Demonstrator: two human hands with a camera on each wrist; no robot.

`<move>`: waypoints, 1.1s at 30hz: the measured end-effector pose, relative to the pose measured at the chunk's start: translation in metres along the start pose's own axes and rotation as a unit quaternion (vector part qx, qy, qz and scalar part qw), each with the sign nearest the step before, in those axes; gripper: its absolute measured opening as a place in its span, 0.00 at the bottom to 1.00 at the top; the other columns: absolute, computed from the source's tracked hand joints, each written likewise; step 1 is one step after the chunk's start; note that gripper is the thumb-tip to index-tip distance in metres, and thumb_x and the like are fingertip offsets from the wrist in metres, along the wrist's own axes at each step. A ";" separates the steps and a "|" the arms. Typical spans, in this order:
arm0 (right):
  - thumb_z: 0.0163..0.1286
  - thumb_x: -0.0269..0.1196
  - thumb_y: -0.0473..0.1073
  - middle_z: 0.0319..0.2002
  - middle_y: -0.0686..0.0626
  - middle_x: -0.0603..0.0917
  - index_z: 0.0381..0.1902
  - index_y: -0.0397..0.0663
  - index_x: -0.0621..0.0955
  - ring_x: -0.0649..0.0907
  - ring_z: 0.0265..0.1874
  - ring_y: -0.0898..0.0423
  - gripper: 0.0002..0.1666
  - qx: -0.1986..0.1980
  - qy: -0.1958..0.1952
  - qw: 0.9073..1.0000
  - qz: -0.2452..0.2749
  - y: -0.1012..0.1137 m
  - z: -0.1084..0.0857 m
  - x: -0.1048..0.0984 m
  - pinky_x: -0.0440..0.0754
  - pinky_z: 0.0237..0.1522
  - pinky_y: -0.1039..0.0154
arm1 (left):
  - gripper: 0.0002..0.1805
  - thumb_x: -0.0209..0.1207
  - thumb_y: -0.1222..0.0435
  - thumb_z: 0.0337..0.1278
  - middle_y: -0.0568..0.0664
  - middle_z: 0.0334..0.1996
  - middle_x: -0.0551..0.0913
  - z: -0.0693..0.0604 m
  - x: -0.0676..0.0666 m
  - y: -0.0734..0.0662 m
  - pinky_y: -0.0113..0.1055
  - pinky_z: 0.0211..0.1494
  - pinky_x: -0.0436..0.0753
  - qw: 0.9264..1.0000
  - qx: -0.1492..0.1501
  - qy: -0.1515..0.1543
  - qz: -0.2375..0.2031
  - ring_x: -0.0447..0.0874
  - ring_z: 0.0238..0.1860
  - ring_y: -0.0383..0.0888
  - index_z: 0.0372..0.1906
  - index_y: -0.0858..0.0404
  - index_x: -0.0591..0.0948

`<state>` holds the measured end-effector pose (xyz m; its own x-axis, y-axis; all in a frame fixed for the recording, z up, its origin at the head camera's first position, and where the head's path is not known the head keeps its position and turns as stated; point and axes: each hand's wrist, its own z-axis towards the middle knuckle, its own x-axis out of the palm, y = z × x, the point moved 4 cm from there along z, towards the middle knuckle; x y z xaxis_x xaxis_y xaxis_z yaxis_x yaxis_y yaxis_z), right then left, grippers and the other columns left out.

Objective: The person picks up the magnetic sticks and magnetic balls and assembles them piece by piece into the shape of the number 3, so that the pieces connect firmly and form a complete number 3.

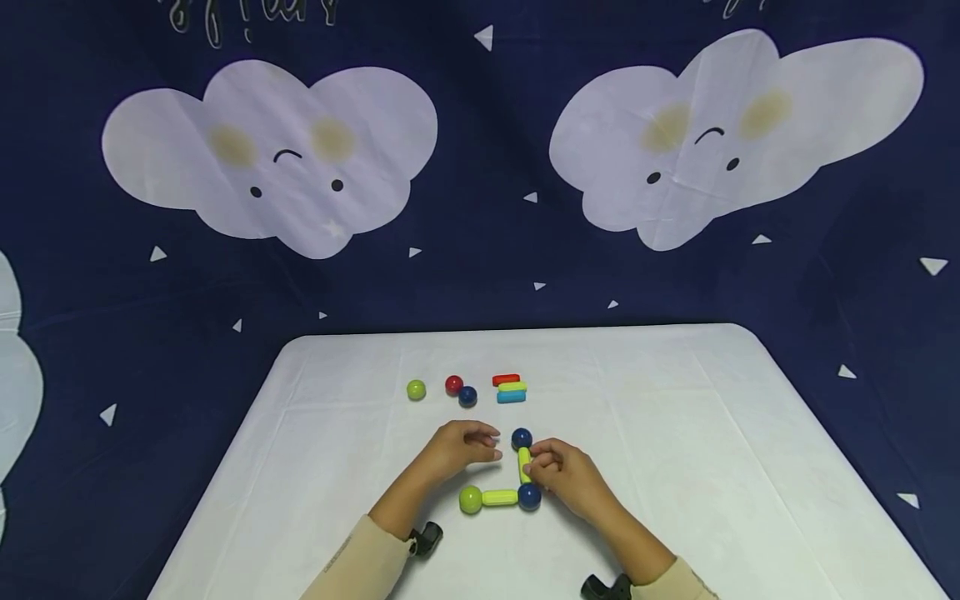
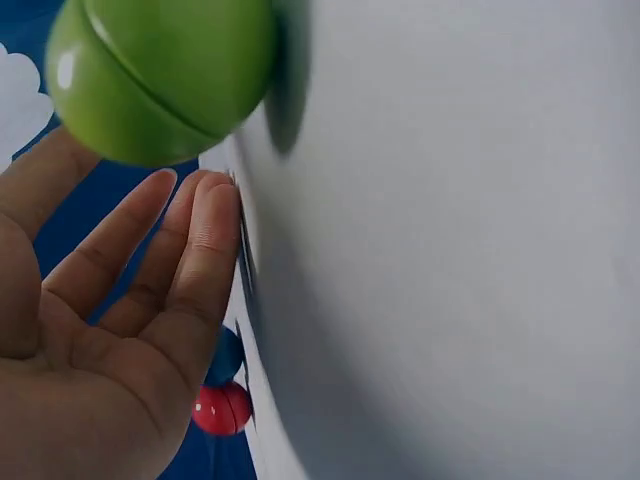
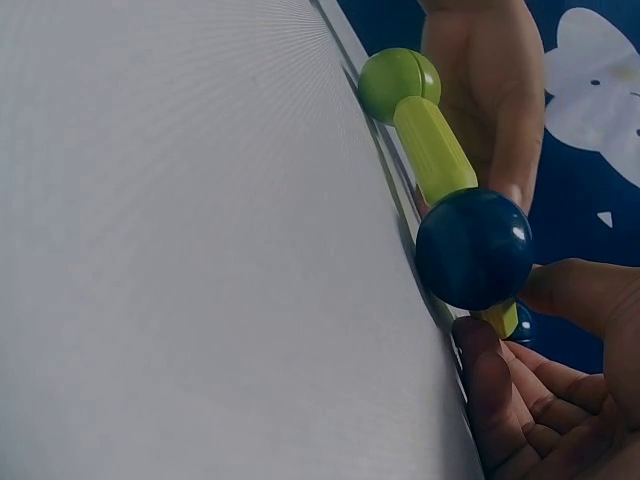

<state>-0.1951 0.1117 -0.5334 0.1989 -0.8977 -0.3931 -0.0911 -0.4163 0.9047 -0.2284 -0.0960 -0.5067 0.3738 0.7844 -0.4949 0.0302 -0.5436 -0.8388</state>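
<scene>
On the table lies an L-shaped chain. A green ball joins a yellow-green rod, which meets a blue ball at the corner. From there a second yellow-green rod runs away to another blue ball. My right hand pinches this second rod between thumb and fingers, close to the corner ball. My left hand hovers left of the chain, its fingers extended and holding nothing. In the left wrist view, the green ball looms in front of that hand.
Farther back lie a loose green ball, a red ball and a blue ball side by side. Right of them, red, yellow-green and blue rods lie grouped. A dark cloud-print cloth hangs behind the white table.
</scene>
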 end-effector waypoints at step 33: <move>0.65 0.70 0.41 0.32 0.53 0.86 0.49 0.43 0.82 0.80 0.26 0.58 0.16 -0.010 -0.012 1.000 -0.015 0.001 0.002 -0.004 0.79 0.25 0.66 | 0.15 0.75 0.64 0.48 0.46 0.35 0.84 -0.060 -0.004 0.022 0.32 0.40 0.78 0.999 0.002 0.047 -0.006 0.79 0.39 0.43 0.44 0.58 0.88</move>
<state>-0.1984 0.1147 -0.5308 0.1776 -0.8881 -0.4240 -0.0652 -0.4405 0.8954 -0.1730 -0.1287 -0.5096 0.4593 0.7596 -0.4605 0.0324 -0.5324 -0.8459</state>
